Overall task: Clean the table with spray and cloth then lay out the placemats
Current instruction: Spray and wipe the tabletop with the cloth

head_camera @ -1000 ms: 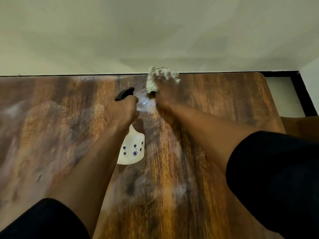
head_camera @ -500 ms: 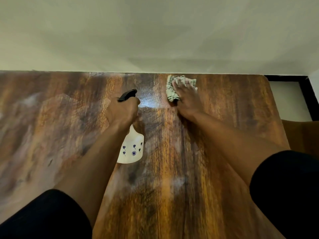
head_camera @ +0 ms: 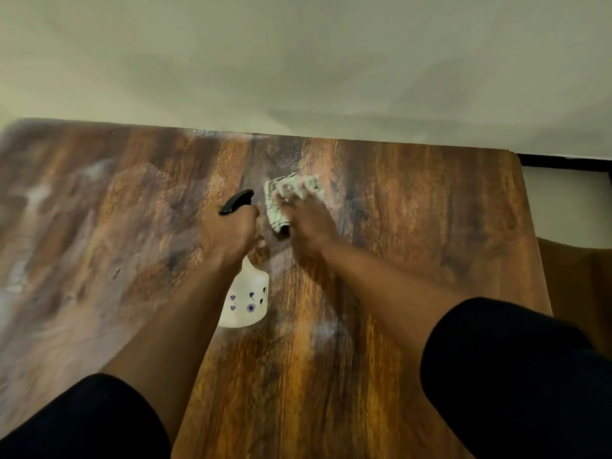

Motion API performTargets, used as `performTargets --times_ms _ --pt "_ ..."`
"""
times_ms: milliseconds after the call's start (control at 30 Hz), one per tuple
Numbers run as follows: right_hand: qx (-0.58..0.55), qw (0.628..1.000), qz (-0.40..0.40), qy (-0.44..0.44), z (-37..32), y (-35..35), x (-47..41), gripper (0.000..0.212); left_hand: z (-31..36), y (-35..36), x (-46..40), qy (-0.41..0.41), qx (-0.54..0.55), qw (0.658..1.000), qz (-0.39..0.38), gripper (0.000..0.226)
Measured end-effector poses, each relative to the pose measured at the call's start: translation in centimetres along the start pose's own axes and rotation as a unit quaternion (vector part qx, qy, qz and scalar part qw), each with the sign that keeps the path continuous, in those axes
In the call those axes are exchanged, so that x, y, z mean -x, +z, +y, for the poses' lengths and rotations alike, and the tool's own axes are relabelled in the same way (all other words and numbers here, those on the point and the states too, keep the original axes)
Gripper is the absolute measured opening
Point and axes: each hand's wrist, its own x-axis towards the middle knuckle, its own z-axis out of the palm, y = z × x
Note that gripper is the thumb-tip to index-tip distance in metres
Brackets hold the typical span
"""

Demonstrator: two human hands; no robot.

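From the head view, looking down over both arms, the wooden counter stretches away to a pale wall along its far edge. Its surface is a streaky brown grain with pale, hazy patches on the left side and a few smaller ones nearer the middle.

The left hand is wrapped round the neck of the spray bottle, its fingers clenched about the top just under the black trigger head, which pokes out beyond the knuckles and points away toward the wall. The bottle's white body, dotted with small dark blue flower prints, hangs below the wrist; whether its base touches the counter I cannot tell.

Just beside it, the right hand lies flat on the cloth, fingers stretched out and spread rather than curled, pressing it down onto the counter. The cloth is a light, checked rag, bunched up, sticking out past the fingertips and along the thumb side of the hand. It sits in the middle of the counter, a little short of the far edge. The hand and cloth are smeared with motion blur.

Both forearms are bare, with dark sleeves at the bottom of the view. Past the counter's right far corner is a dark strip of trim at the foot of the wall.
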Motion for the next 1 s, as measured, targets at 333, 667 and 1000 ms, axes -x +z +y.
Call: performTargets --times_ms 333,667,1000 --pt "-0.027 0.999 -0.001 0.02 6.2 -2.5 1.2 0.076 0.4 0.0 0.7 0.006 -0.031 0.999 0.007 0.051" --pt "-0.05 0.951 0.117 0.282 8.5 -2.4 -0.6 0.075 0.9 -1.3 -2.3 0.024 -0.048 0.998 -0.015 0.024" --pt "-0.039 0.999 0.001 -0.036 -9.0 5.3 -6.6 0.072 1.4 -6.6 -10.5 0.03 -0.01 0.999 -0.014 0.026"
